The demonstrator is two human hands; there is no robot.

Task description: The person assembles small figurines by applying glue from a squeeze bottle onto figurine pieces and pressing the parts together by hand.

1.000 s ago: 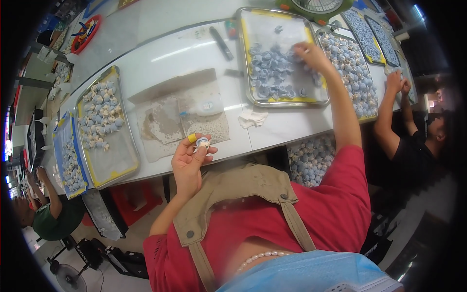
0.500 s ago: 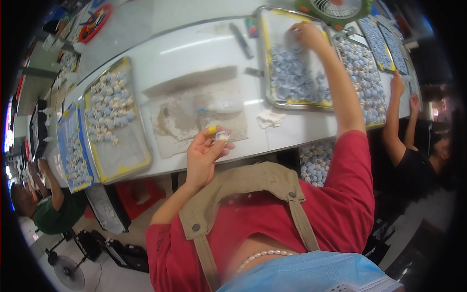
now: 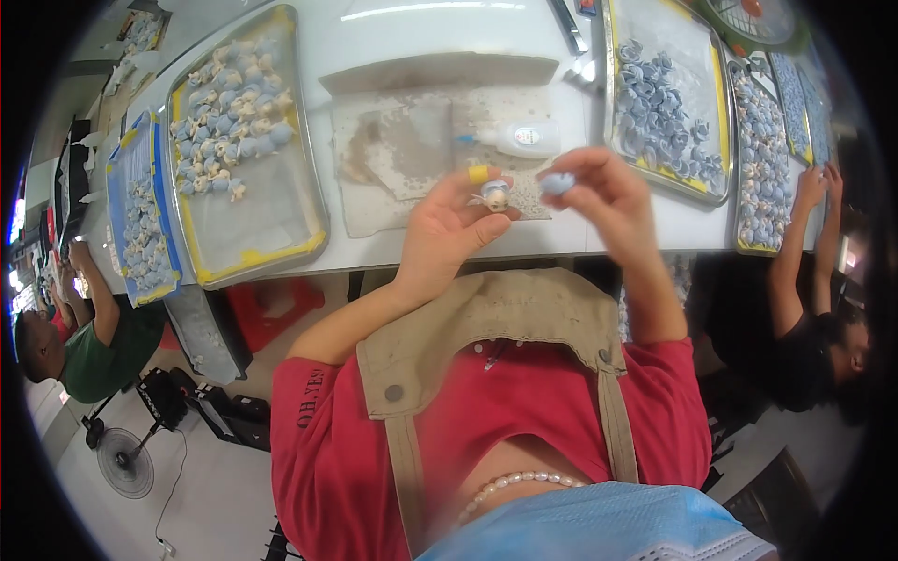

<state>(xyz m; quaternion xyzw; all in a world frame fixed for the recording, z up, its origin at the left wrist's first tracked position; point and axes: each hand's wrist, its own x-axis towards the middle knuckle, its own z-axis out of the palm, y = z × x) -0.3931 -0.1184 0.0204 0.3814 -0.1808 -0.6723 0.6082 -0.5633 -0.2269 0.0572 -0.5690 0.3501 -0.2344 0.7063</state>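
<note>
In the middle, over the front of the table, my left hand (image 3: 444,229) pinches a small cream doll head (image 3: 496,197) with a white and pale-blue edge; a yellow band wraps one finger. Just right of it, my right hand (image 3: 617,201) holds a small blue curved piece (image 3: 558,183) between thumb and fingers. A narrow gap separates the two parts. Behind them a white squeeze bottle (image 3: 528,137) with a blue tip lies on a stained cardboard sheet (image 3: 374,210). Loose blue curved pieces (image 3: 645,98) fill part of the metal tray (image 3: 669,192) at right.
At left, a metal tray (image 3: 318,206) holds several blue-and-cream doll heads (image 3: 234,112), beside a blue-edged tray (image 3: 173,294). More filled trays and a green fan (image 3: 753,19) stand at far right. Co-workers (image 3: 108,346) (image 3: 809,346) sit on both sides.
My right hand has come back from the right tray toward my left hand, bringing a blue curved piece. The doll head stays in my left hand. The view has shifted.
</note>
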